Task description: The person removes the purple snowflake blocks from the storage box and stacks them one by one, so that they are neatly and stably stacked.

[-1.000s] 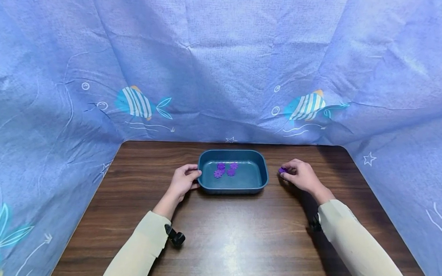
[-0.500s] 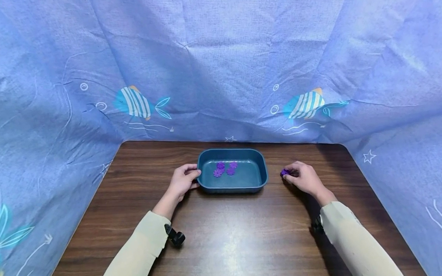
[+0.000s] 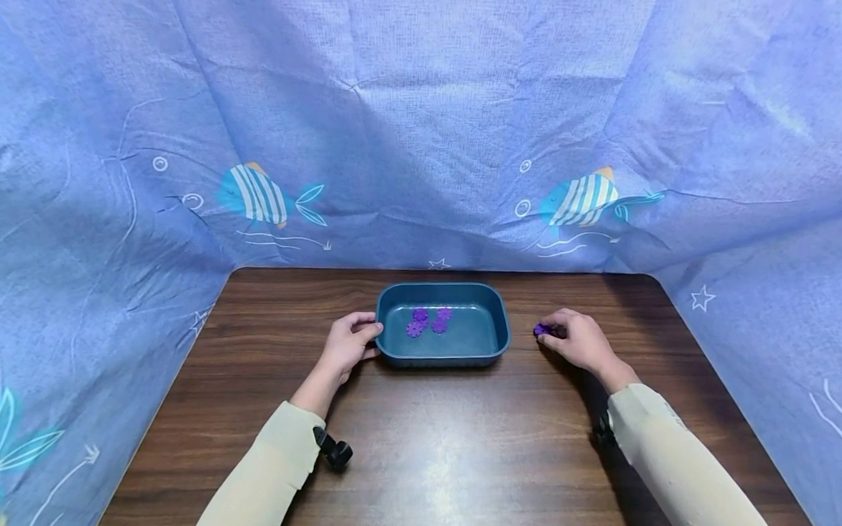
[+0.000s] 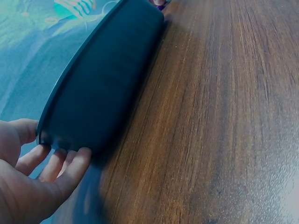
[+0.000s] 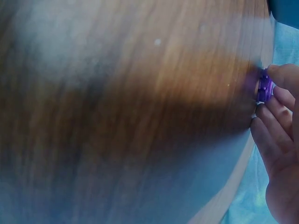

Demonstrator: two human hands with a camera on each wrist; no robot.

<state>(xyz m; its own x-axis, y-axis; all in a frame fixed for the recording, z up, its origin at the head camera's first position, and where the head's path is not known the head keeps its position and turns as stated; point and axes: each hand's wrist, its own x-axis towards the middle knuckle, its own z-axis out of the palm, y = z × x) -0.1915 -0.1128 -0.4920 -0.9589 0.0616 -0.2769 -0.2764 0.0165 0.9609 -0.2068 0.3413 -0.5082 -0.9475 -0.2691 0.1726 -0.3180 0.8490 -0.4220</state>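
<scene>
A dark teal rectangular tray (image 3: 441, 362) stands on the table with several purple toothed discs (image 3: 420, 323) lying in its left half. My left hand (image 3: 349, 345) grips the tray's left end, thumb over the rim and fingers against the outer wall, as the left wrist view shows on the tray wall (image 4: 98, 74). To the right of the tray, my right hand (image 3: 582, 339) pinches purple toothed pieces (image 3: 540, 330) low over the tabletop. In the right wrist view these purple pieces (image 5: 265, 86) appear edge-on between thumb and fingers, partly hidden by them.
The brown wood-grain table (image 3: 434, 448) has its far edge just behind the tray. A blue curtain (image 3: 430, 139) printed with fish hangs behind and on both sides. Black camera mounts (image 3: 335, 452) sit at both sleeve cuffs.
The right hand, with the purple pieces, has shifted slightly right and toward the person since a second ago, and barely moved in the last half second. The left hand and tray have stayed put.
</scene>
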